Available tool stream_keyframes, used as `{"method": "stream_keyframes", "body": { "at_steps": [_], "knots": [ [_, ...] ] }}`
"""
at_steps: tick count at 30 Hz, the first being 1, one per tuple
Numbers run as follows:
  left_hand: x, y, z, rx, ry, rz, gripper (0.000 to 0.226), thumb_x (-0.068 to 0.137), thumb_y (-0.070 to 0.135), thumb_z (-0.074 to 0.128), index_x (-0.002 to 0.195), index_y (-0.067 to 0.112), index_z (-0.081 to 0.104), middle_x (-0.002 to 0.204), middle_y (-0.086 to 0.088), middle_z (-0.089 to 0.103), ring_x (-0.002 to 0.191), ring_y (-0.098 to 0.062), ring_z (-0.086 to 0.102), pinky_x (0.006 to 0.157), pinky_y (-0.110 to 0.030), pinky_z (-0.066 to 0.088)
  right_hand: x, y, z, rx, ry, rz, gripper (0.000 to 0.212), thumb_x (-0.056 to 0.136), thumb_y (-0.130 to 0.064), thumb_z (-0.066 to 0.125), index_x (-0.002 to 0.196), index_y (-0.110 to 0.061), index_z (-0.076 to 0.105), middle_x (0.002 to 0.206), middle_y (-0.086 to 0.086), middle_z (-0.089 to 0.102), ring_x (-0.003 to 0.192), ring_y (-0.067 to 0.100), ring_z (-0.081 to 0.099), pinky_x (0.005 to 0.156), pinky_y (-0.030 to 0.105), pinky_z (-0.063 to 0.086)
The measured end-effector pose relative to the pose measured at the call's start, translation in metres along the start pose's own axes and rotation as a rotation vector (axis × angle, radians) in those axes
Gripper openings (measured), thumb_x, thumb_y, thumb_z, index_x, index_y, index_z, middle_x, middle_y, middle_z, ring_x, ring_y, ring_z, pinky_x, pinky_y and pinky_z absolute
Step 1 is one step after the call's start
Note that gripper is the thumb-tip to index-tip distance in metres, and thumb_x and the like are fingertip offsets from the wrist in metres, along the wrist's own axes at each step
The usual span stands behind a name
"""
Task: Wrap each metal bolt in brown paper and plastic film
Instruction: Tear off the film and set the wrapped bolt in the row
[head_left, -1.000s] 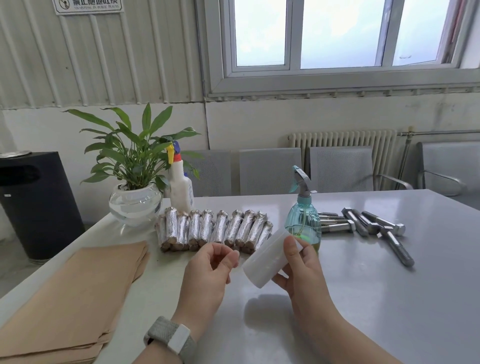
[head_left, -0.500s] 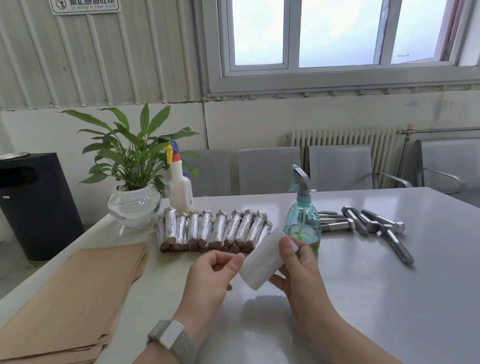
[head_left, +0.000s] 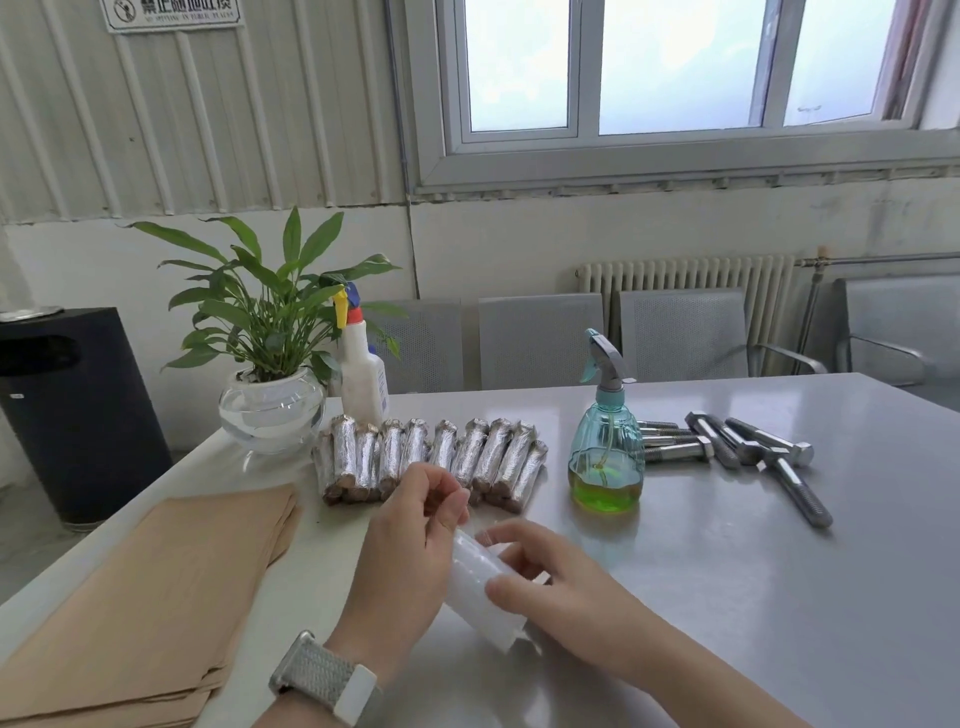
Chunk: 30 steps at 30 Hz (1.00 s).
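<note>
Film roll (head_left: 480, 587): both hands gripping.
Wrapped bolts (head_left: 431, 457) lying at 12 o'clock; bare bolts (head_left: 748, 447) waiting at 2 o'clock.

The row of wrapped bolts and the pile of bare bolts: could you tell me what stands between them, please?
In the head view, a teal spray bottle holding green liquid stands between the wrapped bolts and the bare bolts.

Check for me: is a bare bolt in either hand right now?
No, both hands hold only the film roll; the bare bolts lie beyond the spray bottle.
</note>
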<state>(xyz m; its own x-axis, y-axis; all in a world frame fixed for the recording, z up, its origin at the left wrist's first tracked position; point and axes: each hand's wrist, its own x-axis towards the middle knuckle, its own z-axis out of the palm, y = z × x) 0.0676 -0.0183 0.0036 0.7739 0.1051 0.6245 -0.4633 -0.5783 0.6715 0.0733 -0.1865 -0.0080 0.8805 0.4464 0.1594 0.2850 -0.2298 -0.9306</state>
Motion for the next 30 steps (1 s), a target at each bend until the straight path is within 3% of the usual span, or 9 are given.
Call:
{"method": "stream_keyframes", "body": {
  "at_steps": [4, 8, 13, 17, 20, 26, 30],
  "knots": [
    [-0.001, 0.001, -0.003, 0.040, -0.087, 0.112, 0.009, 0.091, 0.040, 0.050, 0.085, 0.034, 0.049, 0.082, 0.015, 0.061, 0.077, -0.011, 0.057, 0.067, -0.015, 0.042, 0.000, -0.001, -0.015, 0.034, 0.031, -0.031, 0.026, 0.071, -0.042, 0.073, 0.091, -0.027, 0.068, 0.086, -0.014, 0.065, 0.078, 0.004, 0.056, 0.069, 0.013, 0.042],
    [-0.004, -0.002, 0.000, 0.137, -0.108, 0.201, 0.014, 0.097, 0.045, 0.042, 0.086, 0.038, 0.045, 0.086, 0.016, 0.059, 0.077, -0.013, 0.055, 0.070, -0.033, 0.046, 0.001, -0.001, -0.020, 0.096, -0.008, 0.002, 0.015, 0.087, -0.027, 0.073, 0.074, -0.023, 0.066, 0.068, -0.008, 0.058, 0.065, 0.008, 0.050, 0.060, 0.023, 0.041],
    [-0.003, -0.005, 0.000, 0.116, -0.121, 0.162, 0.019, 0.091, 0.057, 0.036, 0.088, 0.040, 0.044, 0.085, 0.020, 0.060, 0.077, -0.014, 0.059, 0.072, -0.040, 0.049, 0.001, -0.002, -0.017, 0.056, 0.018, -0.068, 0.014, 0.096, -0.017, 0.059, 0.082, -0.017, 0.056, 0.065, -0.007, 0.058, 0.063, 0.011, 0.052, 0.062, 0.027, 0.044],
    [-0.004, -0.008, 0.000, 0.160, -0.169, 0.140, 0.019, 0.090, 0.059, 0.031, 0.092, 0.042, 0.040, 0.077, 0.020, 0.062, 0.070, -0.004, 0.061, 0.065, -0.024, 0.045, 0.001, -0.002, -0.014, 0.058, -0.003, -0.050, 0.014, 0.099, -0.017, 0.055, 0.087, -0.012, 0.051, 0.058, -0.005, 0.053, 0.051, 0.015, 0.043, 0.048, 0.027, 0.038],
    [-0.005, -0.011, 0.001, 0.223, -0.210, 0.134, 0.016, 0.092, 0.059, 0.029, 0.092, 0.045, 0.035, 0.083, 0.022, 0.062, 0.069, -0.003, 0.061, 0.059, -0.015, 0.040, -0.001, -0.004, -0.020, 0.097, -0.106, 0.101, 0.023, 0.095, -0.032, 0.061, 0.085, -0.012, 0.056, 0.063, 0.001, 0.052, 0.047, 0.016, 0.044, 0.041, 0.026, 0.036],
    [-0.002, -0.017, 0.001, 0.242, -0.209, 0.083, 0.024, 0.089, 0.062, 0.026, 0.091, 0.041, 0.037, 0.068, 0.014, 0.064, 0.062, -0.003, 0.061, 0.059, -0.024, 0.045, -0.005, -0.007, -0.037, 0.047, -0.310, 0.263, 0.027, 0.088, -0.034, 0.070, 0.082, -0.014, 0.054, 0.061, 0.001, 0.053, 0.046, 0.014, 0.047, 0.039, 0.023, 0.038],
    [-0.001, -0.019, -0.002, 0.237, -0.190, 0.044, 0.021, 0.088, 0.062, 0.026, 0.093, 0.044, 0.036, 0.072, 0.019, 0.065, 0.063, -0.003, 0.061, 0.060, -0.026, 0.045, -0.006, -0.005, -0.037, 0.038, -0.269, 0.207, 0.020, 0.093, -0.026, 0.065, 0.080, -0.017, 0.053, 0.064, -0.003, 0.055, 0.055, 0.014, 0.053, 0.049, 0.025, 0.046]
  ]
}}
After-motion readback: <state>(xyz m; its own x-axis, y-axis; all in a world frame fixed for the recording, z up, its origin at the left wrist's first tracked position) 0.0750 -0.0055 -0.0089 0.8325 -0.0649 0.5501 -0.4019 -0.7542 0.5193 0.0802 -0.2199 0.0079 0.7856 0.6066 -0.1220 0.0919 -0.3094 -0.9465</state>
